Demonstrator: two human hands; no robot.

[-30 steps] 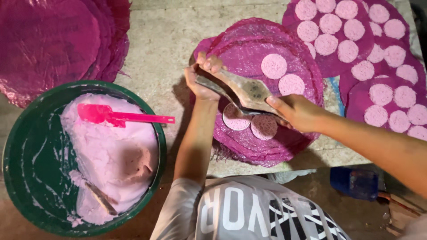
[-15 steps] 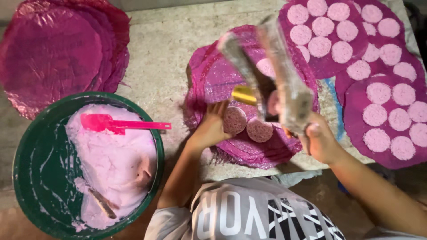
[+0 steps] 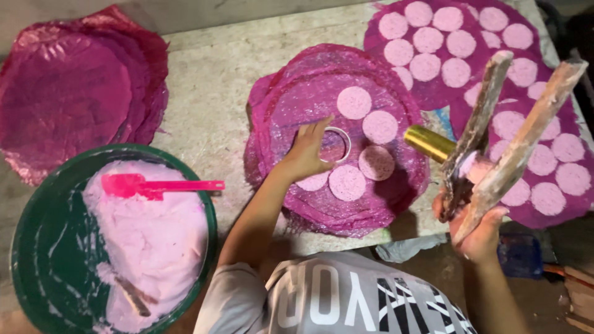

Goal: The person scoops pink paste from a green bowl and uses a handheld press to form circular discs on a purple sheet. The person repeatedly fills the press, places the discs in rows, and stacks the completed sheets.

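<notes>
Pressing: left hand (image 3: 306,151) lies flat, fingers spread, on a white ring (image 3: 335,144) at the middle of the pink mat (image 3: 297,93); half a second ago that hand was at the discs lower on the mat, so it has gone up to the ring.
Right hand: right hand (image 3: 479,232) is clamped on the hinged end of a wooden press (image 3: 495,142), off the table's near right edge.
Press: its two boards stand apart and point upward; a second ago they lay shut under both hands over the mat, so the press has been lifted off and opened.
Gold piece: a gold cylinder (image 3: 429,143) juts from the press towards the mat.
Discs: five pale pink discs (image 3: 354,102) lie on the mat around the ring, one partly under the left wrist.
Meaning: by my judgement a disc is just finished, and the ring marks the next spot.
Other mats: filled mats (image 3: 445,46) crowd the far right corner; bare ones (image 3: 68,93) are stacked at the far left.
Bowl: green bowl (image 3: 28,247) of pink dough sits at the near left, a pink spatula (image 3: 154,185) resting on it.
Table: stone table (image 3: 204,80) carries all this.
</notes>
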